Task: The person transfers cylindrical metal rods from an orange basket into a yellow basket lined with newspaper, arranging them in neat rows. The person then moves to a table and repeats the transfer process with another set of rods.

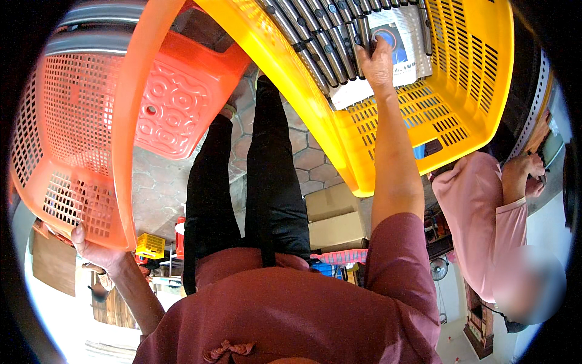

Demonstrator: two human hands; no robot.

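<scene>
My left hand [100,250] is closed around the lower rim of an orange perforated basket [82,112], which is tilted at the left. My right hand [379,65] reaches into a yellow slatted crate [357,151]. Its thumb and fingers are at the end of a dark, shiny metal tube [363,29], the last in its row. Several similar metal tubes [315,42] lie side by side in rows there. Beneath them is a printed newspaper sheet [406,60], partly covered by the tubes and my hand.
An orange-red plastic stool [173,100] with a patterned top stands behind the basket. Blurred grey bars [91,42] cross the upper left. A cardboard box [333,221] lies on the paved floor by my legs. Another person in a pink shirt [476,212] works at the right.
</scene>
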